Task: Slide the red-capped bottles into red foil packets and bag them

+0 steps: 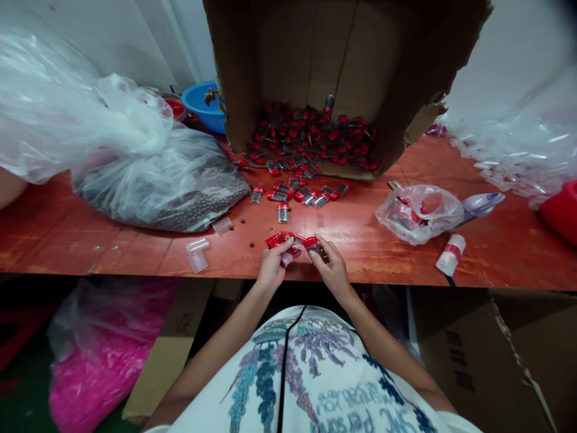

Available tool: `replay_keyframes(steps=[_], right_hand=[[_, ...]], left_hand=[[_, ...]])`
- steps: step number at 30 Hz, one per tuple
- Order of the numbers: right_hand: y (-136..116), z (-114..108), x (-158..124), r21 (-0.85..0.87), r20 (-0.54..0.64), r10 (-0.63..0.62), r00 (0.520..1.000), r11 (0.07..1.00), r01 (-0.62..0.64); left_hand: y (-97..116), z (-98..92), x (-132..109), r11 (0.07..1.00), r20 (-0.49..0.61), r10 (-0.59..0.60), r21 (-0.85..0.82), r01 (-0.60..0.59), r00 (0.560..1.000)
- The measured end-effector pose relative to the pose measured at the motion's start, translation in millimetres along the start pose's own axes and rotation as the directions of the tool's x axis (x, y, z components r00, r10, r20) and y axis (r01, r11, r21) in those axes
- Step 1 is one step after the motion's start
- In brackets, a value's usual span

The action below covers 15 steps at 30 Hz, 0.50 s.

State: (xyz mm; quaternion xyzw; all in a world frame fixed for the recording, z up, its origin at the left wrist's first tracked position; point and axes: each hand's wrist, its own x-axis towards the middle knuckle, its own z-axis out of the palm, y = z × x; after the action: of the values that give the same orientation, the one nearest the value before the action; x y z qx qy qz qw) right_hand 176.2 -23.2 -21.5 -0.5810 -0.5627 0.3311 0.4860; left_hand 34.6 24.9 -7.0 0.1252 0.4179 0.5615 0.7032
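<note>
R hand (334, 270) has a small red-capped bottle (311, 242) pinched btwn thumb & fingers, right over the front edge of the bench (356, 216), dark stuff inside. L hand (271, 264) is just beside it, grip closed on a bunch of red & clear bits (274, 240); can't tell exactly how many pcs, fingers cover some.

Straight ahead there's one upright bottle (282, 213), then a loose scatter of filled bottles (301, 191) w/ red caps, most lying down. Behind that, a big cardboard box (241, 78) on its side, opening toward the person, w/ a heap of the same bottles (311, 135) in it.

L side: clear bag (180, 192) of dark beads, a few loose beads (251, 245) nearby, clear containers (197, 257) near the edge, blue bowl (202, 95) further back. R side: small plastic bag (392, 218) w/ red bits, purplish scoop (483, 205) beside it. Under the bench, L: bag of pink stuff (99, 373).
</note>
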Motion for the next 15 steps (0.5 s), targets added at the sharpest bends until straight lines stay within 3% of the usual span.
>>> replay_keyframes(steps=[8,15], right_hand=[[-5.9,0.4,-5.8,0.092,0.052,0.047,0.997,0.994,-0.052],[-4.8,5.2,-7.9,0.242,0.097,0.129,0.987,0.959,-0.149]], left_hand=[[-1.4,2.3,-4.7,0.997,-0.047,0.075,0.032,-0.074,0.996],[-2.9,-0.2,-6.1,0.990,-0.011,0.116,0.086,-0.114,0.993]])
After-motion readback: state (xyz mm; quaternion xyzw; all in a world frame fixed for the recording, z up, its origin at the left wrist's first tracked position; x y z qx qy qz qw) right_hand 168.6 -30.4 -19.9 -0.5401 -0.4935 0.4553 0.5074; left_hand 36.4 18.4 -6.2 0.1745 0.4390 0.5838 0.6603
